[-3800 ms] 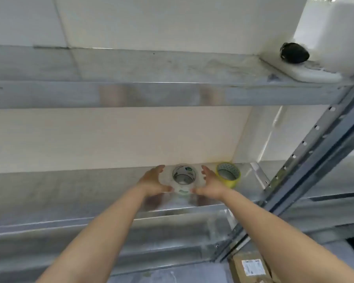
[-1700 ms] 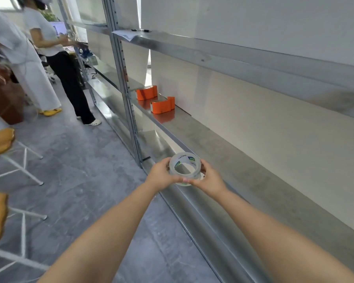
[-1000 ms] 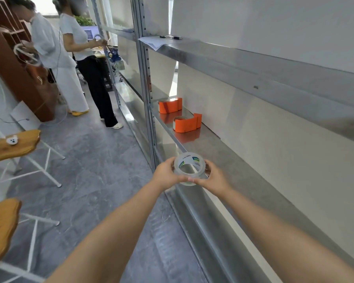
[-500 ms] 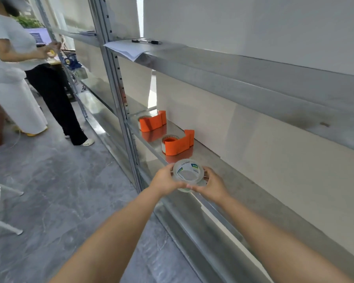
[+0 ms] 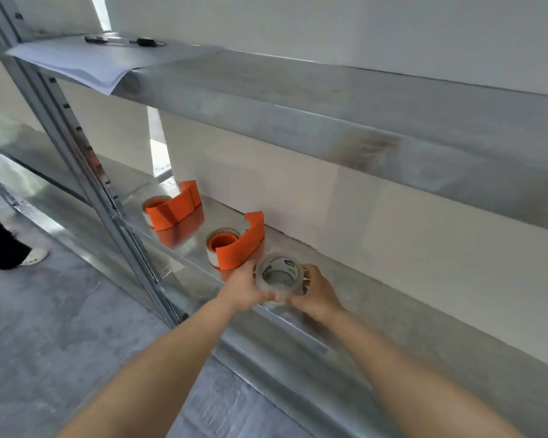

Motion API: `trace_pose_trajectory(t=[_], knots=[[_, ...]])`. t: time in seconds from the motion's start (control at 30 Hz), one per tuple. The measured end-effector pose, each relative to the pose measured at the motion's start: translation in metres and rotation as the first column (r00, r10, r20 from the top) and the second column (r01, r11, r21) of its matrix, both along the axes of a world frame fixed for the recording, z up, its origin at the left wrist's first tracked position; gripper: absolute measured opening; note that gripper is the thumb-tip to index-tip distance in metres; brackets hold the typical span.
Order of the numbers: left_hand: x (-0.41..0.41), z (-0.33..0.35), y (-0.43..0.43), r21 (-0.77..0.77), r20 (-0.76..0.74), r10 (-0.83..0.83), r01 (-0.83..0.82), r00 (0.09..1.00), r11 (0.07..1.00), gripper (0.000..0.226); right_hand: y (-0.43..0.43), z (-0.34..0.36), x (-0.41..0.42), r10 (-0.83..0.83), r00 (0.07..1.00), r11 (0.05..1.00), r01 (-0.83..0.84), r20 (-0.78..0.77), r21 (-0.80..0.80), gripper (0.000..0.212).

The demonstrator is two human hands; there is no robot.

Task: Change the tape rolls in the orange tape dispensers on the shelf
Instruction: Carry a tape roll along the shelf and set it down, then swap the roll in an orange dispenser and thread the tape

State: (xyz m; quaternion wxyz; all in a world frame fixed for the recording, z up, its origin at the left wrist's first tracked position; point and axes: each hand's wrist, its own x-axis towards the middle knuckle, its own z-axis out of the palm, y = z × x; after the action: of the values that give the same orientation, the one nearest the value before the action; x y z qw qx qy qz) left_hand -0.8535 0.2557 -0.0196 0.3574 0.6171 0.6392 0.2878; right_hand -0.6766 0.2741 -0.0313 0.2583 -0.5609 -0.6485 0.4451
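Note:
A clear tape roll (image 5: 279, 274) with a green-and-white label inside its core is held between my left hand (image 5: 242, 287) and my right hand (image 5: 317, 294), just above the front edge of the metal shelf (image 5: 393, 314). Two orange tape dispensers lie on that shelf. The near dispenser (image 5: 236, 245) is right beside my left hand, with a thin tape roll around its hub. The far dispenser (image 5: 173, 208) lies further left, near the upright post, also with tape on its hub.
A slotted metal upright (image 5: 86, 159) stands left of the dispensers. The upper shelf (image 5: 329, 99) overhangs the work area and carries paper sheets (image 5: 76, 63) and pens. A person's leg and shoe (image 5: 10, 251) are on the grey floor at far left.
I have walked along the shelving with the clear roll in both hands. The orange dispensers are now close, the near one right beside my left hand, and the roll is over the shelf edge.

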Motion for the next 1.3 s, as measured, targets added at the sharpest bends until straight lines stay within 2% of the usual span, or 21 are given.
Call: trace_pose_trajectory(t=[0.07,0.2,0.33,0.5,0.67,0.73,0.8,0.9,0.97,1.03,1.13,1.23,1.3], knots=[[-0.003,0.002,0.009,0.005,-0.037,-0.053,0.053,0.998,0.999,0.099,0.002,-0.001,-0.002,-0.022,1.000,1.000,0.022,-0.016,0.009,0.091],[-0.001,-0.004,0.005,-0.031,-0.079,-0.056,0.053,0.995,0.998,0.073,-0.007,-0.005,0.006,-0.032,0.999,0.999,0.032,-0.007,0.018,0.084],[-0.003,-0.014,-0.007,-0.008,-0.070,-0.002,0.001,0.998,1.000,0.075,-0.016,-0.013,0.009,-0.018,0.999,1.000,0.017,0.040,0.021,0.077],[-0.010,-0.026,-0.003,0.089,-0.143,-0.022,0.035,0.990,0.995,0.090,-0.018,-0.014,-0.001,-0.089,0.989,0.995,0.083,0.118,0.056,0.084],[-0.017,-0.026,0.005,0.034,-0.046,-0.126,0.128,0.991,0.991,0.082,-0.032,-0.013,-0.023,-0.240,0.963,0.967,0.225,0.120,0.122,0.079],[-0.021,-0.022,0.006,0.020,0.029,-0.207,0.206,0.978,0.978,0.081,-0.038,-0.011,-0.036,-0.304,0.950,0.948,0.294,0.069,0.126,0.081],[-0.029,-0.013,0.006,0.072,0.056,-0.303,0.299,0.951,0.952,0.080,-0.044,-0.009,-0.050,-0.375,0.926,0.917,0.363,0.047,0.165,0.089],[-0.048,0.004,0.015,0.180,-0.034,-0.395,0.394,0.918,0.901,0.084,-0.051,-0.002,-0.074,-0.525,0.842,0.836,0.483,0.122,0.260,0.109],[-0.062,0.015,0.026,0.212,-0.103,-0.392,0.405,0.914,0.890,0.084,-0.053,0.004,-0.091,-0.619,0.767,0.760,0.532,0.167,0.374,0.109],[-0.077,0.024,0.036,0.215,-0.152,-0.355,0.381,0.923,0.899,0.082,-0.052,0.011,-0.106,-0.616,0.747,0.760,0.481,0.250,0.437,0.105],[-0.099,0.031,0.045,0.207,-0.134,-0.269,0.293,0.954,0.933,0.083,-0.044,0.021,-0.122,-0.487,0.779,0.844,0.304,0.395,0.442,0.100],[-0.118,0.027,0.051,0.205,-0.122,-0.196,0.218,0.973,0.954,0.085,-0.034,0.028,-0.137,-0.381,0.831,0.898,0.229,0.404,0.376,0.096],[-0.127,0.019,0.057,0.146,-0.113,-0.135,0.151,0.984,0.978,0.090,-0.028,0.027,-0.147,-0.341,0.847,0.911,0.191,0.408,0.365,0.085]])
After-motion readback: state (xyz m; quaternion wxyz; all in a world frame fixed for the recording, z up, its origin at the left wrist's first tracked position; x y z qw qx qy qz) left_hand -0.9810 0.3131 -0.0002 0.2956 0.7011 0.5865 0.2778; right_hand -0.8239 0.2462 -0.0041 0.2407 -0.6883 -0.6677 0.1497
